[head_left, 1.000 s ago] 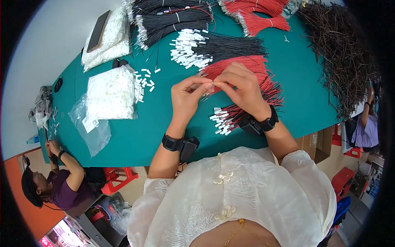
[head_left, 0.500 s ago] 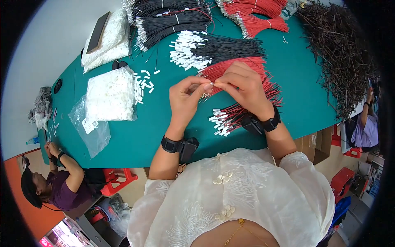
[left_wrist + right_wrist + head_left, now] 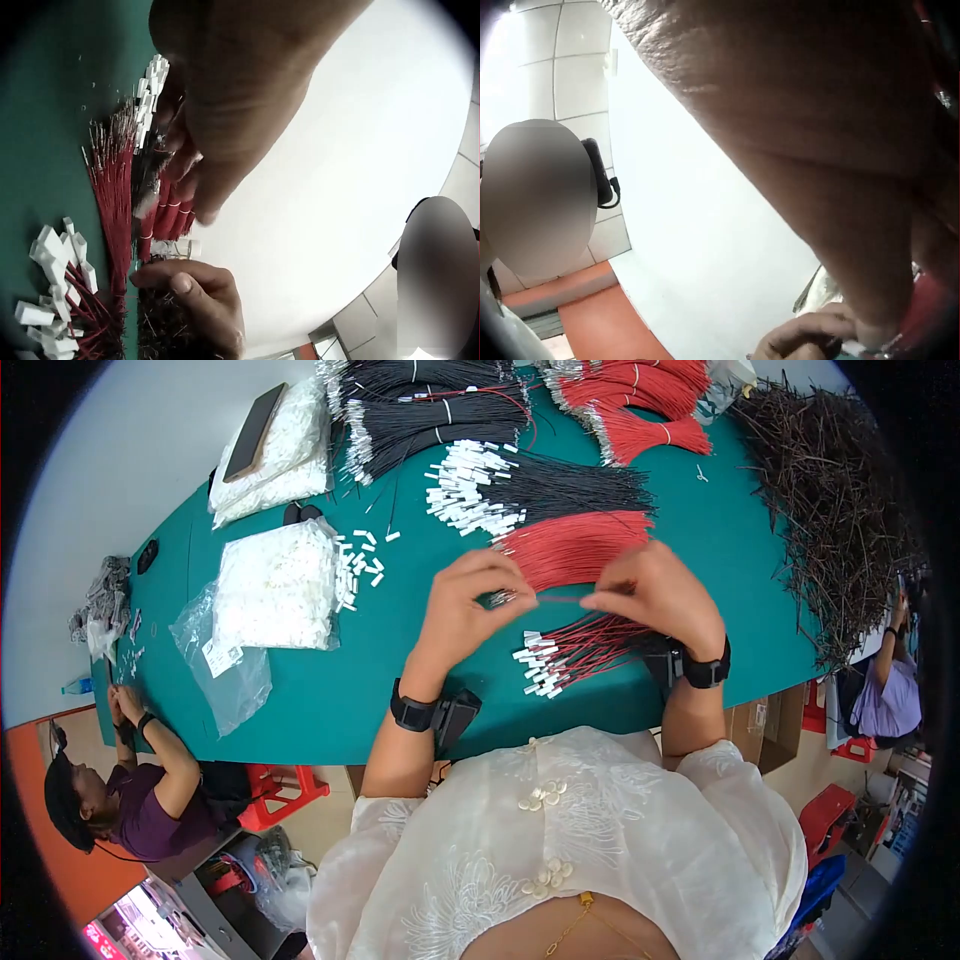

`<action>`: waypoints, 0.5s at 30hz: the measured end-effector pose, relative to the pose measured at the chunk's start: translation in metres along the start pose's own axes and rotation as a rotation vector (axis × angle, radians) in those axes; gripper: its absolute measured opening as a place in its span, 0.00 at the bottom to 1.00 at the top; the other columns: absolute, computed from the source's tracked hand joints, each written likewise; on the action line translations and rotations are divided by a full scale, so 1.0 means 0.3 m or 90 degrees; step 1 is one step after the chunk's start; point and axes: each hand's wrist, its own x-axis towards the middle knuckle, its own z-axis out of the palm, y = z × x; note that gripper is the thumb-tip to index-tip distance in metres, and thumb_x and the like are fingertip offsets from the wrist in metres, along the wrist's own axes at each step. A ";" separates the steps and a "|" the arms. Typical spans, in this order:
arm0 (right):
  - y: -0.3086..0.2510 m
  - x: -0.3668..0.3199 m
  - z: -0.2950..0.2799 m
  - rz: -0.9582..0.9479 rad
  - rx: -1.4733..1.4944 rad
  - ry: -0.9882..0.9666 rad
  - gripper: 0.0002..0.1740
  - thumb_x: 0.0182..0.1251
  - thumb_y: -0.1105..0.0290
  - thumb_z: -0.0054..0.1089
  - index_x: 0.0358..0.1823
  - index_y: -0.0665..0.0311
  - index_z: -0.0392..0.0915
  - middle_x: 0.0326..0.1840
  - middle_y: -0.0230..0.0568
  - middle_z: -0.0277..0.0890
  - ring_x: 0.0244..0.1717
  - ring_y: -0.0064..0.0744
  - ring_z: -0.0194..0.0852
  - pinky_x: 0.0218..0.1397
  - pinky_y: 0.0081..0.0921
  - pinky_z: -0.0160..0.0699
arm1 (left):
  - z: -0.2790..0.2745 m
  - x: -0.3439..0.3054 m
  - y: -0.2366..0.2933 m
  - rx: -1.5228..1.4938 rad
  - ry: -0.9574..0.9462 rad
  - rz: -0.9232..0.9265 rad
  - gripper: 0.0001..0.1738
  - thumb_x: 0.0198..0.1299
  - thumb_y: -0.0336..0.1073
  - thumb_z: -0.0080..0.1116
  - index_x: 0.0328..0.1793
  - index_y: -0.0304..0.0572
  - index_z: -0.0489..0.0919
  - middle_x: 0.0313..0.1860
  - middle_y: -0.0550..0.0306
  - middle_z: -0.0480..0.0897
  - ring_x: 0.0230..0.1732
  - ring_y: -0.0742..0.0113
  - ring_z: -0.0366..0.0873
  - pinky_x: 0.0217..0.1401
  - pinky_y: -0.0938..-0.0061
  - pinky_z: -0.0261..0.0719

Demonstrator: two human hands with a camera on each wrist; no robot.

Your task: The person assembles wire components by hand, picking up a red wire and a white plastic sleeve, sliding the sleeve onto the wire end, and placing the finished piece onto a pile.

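My left hand (image 3: pixel 475 605) is over the middle of the table with thumb and fingertips pinched together. A small white connector (image 3: pixel 855 347) shows at those fingertips in the right wrist view. From there a thin red wire (image 3: pixel 560 599), blurred, runs across to my right hand (image 3: pixel 662 595), whose thumb and forefinger pinch it. Just beyond the hands lies a bundle of loose red wires (image 3: pixel 580 550). Nearer me is a pile of red wires fitted with white connectors (image 3: pixel 540 665), partly under the right forearm.
Black wires with white connectors (image 3: pixel 470 485) lie beyond the red bundle. Left of my hands are scattered white connectors (image 3: pixel 358 565) and a full plastic bag (image 3: pixel 275 585). Tied black and red bundles (image 3: pixel 650 435) line the back. A dark wire heap (image 3: pixel 840 510) fills the right side; another person sits left.
My hands were together at the fingertips, over a small white connector. Now the right hand has drawn away to the right, with the red wire stretched between them.
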 end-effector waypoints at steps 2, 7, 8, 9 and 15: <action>0.007 -0.008 -0.005 0.045 -0.012 -0.117 0.09 0.62 0.70 0.73 0.39 0.67 0.85 0.33 0.43 0.85 0.36 0.48 0.83 0.42 0.40 0.80 | 0.006 0.012 -0.005 0.040 -0.069 0.052 0.10 0.62 0.27 0.70 0.49 0.37 0.86 0.48 0.53 0.87 0.52 0.58 0.85 0.55 0.68 0.82; 0.002 0.083 0.134 -0.017 -0.026 0.125 0.08 0.61 0.71 0.71 0.39 0.67 0.85 0.41 0.44 0.85 0.44 0.50 0.82 0.47 0.41 0.81 | -0.001 0.059 -0.100 0.310 0.231 0.021 0.16 0.58 0.27 0.72 0.53 0.40 0.86 0.54 0.53 0.84 0.60 0.52 0.78 0.63 0.60 0.77; 0.002 0.105 0.157 -0.061 -0.028 0.182 0.08 0.61 0.72 0.71 0.39 0.67 0.85 0.42 0.44 0.84 0.46 0.50 0.82 0.48 0.41 0.80 | 0.001 0.072 -0.113 0.364 0.273 0.017 0.15 0.58 0.27 0.71 0.53 0.39 0.86 0.55 0.53 0.84 0.61 0.51 0.77 0.64 0.60 0.76; 0.005 0.120 0.174 -0.106 -0.030 0.237 0.08 0.60 0.72 0.71 0.39 0.67 0.85 0.43 0.44 0.83 0.47 0.49 0.81 0.50 0.41 0.80 | 0.001 0.077 -0.123 0.416 0.317 0.013 0.15 0.59 0.27 0.71 0.53 0.39 0.86 0.55 0.53 0.83 0.62 0.50 0.77 0.65 0.59 0.75; 0.028 0.140 0.233 -0.093 -0.064 0.179 0.11 0.58 0.74 0.71 0.41 0.69 0.83 0.41 0.43 0.80 0.49 0.48 0.78 0.52 0.40 0.79 | -0.014 0.044 -0.151 0.306 0.268 -0.067 0.13 0.60 0.26 0.70 0.51 0.40 0.87 0.55 0.52 0.83 0.57 0.49 0.79 0.62 0.59 0.77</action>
